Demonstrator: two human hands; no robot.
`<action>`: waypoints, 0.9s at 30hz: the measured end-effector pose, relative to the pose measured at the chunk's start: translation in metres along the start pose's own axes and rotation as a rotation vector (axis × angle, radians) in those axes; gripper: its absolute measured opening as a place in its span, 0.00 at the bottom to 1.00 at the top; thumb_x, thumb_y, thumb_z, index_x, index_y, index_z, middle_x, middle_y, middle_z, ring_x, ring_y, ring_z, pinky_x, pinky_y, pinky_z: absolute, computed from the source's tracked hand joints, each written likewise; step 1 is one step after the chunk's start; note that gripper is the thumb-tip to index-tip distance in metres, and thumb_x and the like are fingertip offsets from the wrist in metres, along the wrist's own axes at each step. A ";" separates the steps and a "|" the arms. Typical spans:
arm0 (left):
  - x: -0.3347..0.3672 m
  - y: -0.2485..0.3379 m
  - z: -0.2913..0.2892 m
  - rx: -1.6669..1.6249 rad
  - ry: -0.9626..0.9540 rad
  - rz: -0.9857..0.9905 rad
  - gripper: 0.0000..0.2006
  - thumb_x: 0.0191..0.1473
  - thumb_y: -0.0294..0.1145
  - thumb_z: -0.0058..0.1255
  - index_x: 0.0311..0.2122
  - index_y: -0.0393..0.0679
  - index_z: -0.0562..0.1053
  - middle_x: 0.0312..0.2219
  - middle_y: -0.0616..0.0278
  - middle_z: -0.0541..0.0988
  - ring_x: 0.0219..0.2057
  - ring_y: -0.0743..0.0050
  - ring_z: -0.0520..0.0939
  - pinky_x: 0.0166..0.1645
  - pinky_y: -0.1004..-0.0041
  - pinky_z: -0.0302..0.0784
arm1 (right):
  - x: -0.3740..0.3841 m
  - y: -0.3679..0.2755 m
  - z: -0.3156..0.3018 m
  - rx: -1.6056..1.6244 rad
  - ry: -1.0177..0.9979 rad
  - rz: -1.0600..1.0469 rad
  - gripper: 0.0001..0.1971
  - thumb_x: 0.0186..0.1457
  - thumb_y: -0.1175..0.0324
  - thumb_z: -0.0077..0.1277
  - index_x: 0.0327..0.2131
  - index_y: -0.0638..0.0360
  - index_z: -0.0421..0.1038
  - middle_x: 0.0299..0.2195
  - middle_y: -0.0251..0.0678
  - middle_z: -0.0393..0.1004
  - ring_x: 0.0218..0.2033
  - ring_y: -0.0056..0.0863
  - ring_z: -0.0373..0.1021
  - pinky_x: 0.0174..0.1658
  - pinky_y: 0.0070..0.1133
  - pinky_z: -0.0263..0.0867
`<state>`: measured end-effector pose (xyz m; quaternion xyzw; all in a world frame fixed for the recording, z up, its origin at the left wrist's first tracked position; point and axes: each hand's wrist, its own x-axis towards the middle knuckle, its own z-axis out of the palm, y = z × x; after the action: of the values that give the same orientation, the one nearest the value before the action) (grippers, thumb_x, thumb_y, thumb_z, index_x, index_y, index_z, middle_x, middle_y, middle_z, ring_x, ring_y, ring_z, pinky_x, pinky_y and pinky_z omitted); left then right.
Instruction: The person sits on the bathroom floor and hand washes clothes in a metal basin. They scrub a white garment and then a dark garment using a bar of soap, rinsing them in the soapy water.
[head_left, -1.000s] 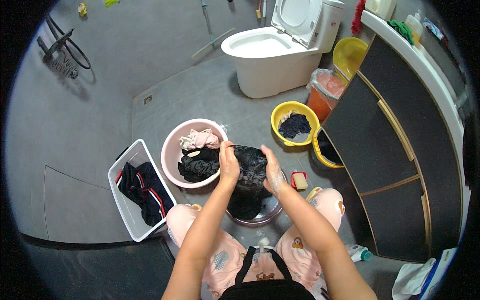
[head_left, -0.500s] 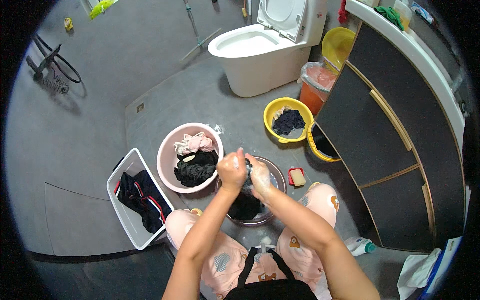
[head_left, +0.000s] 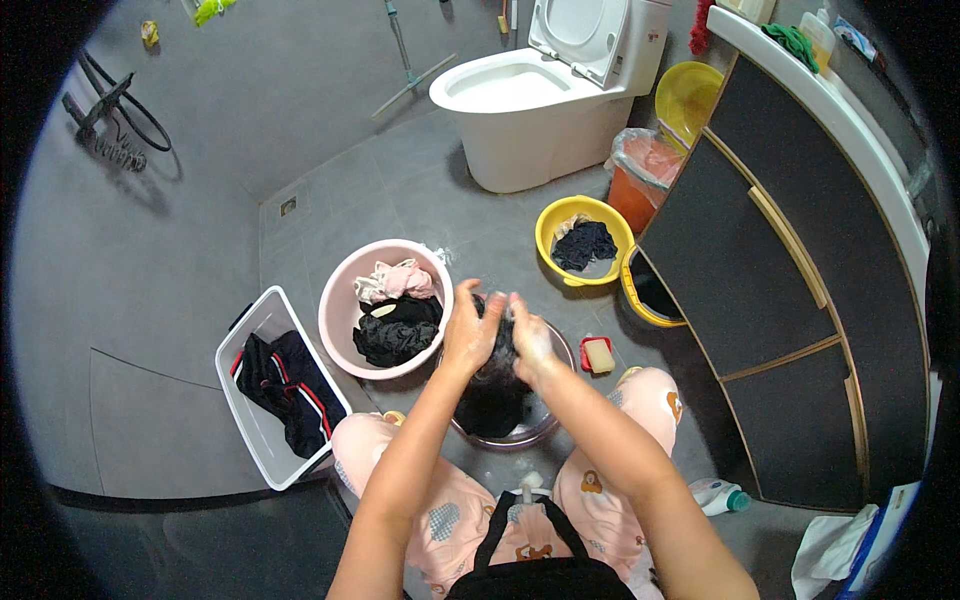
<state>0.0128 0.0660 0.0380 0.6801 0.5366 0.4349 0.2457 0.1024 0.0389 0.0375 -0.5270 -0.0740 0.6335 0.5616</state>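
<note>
Between my knees stands a round basin (head_left: 545, 428) with wet, soapy black cloth (head_left: 492, 405) in it. Both my hands are over this basin with part of the cloth between them. My left hand (head_left: 470, 332) grips the cloth from the left, thumb turned inward and fingertips pointing away from me. From the right, my right hand (head_left: 533, 345), with white suds on it, holds the same cloth, its thumb raised. The fingers' undersides are hidden. Just right of the basin, a pale soap bar (head_left: 599, 355) lies on a red dish (head_left: 586, 346).
Left of the basin are a pink tub (head_left: 333, 340) of clothes and a white bin (head_left: 262, 455) holding dark clothing. Beyond stand a yellow basin (head_left: 545, 225) with dark cloth, a toilet (head_left: 530, 150) and an orange trash bin (head_left: 632, 200). A dark cabinet (head_left: 750, 250) bounds the right side.
My hands have moved slightly apart from their close pressed position, and the fingers have loosened and straightened. More of the black cloth shows between them. The view has shifted slightly.
</note>
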 end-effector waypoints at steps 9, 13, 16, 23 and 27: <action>0.029 -0.008 -0.032 -1.235 -0.329 -0.748 0.13 0.45 0.27 0.42 0.39 0.38 0.69 0.22 0.65 0.72 0.21 0.76 0.73 0.28 0.77 0.71 | 0.007 0.024 -0.020 -0.447 -0.341 -0.456 0.28 0.56 0.49 0.27 0.43 0.69 0.60 0.46 0.41 0.61 0.48 0.26 0.57 0.52 0.21 0.48; 0.039 -0.008 -0.042 -1.642 0.041 -0.636 0.07 0.49 0.31 0.43 0.35 0.44 0.69 0.27 0.65 0.73 0.30 0.73 0.74 0.35 0.76 0.71 | 0.006 0.035 -0.022 -0.506 -0.632 -0.234 0.23 0.55 0.52 0.35 0.39 0.65 0.66 0.35 0.30 0.67 0.41 0.16 0.59 0.47 0.16 0.51; 0.035 -0.011 -0.041 -1.082 0.264 -0.291 0.06 0.50 0.32 0.44 0.31 0.42 0.66 0.25 0.66 0.70 0.28 0.78 0.71 0.35 0.78 0.68 | -0.011 0.023 -0.011 -0.141 -0.432 -0.180 0.19 0.54 0.54 0.38 0.36 0.62 0.67 0.32 0.28 0.69 0.37 0.15 0.62 0.44 0.16 0.55; -0.053 0.059 0.011 -0.144 -0.037 0.363 0.09 0.36 0.33 0.55 0.19 0.41 0.68 0.16 0.55 0.72 0.19 0.61 0.75 0.26 0.73 0.69 | 0.053 0.013 -0.053 0.577 -1.158 0.428 0.15 0.50 0.52 0.42 0.23 0.52 0.65 0.22 0.32 0.69 0.22 0.25 0.66 0.28 0.21 0.64; -0.013 0.013 0.004 -0.010 0.171 0.106 0.11 0.40 0.28 0.48 0.13 0.36 0.66 0.09 0.55 0.67 0.13 0.72 0.71 0.20 0.74 0.64 | -0.006 0.026 -0.007 -0.177 -0.019 0.101 0.17 0.52 0.53 0.37 0.33 0.54 0.68 0.32 0.31 0.68 0.32 0.22 0.65 0.34 0.21 0.61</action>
<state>0.0225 0.0507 0.0421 0.6666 0.5168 0.5066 0.1790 0.0899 0.0219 0.0204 -0.5719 -0.1085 0.6567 0.4795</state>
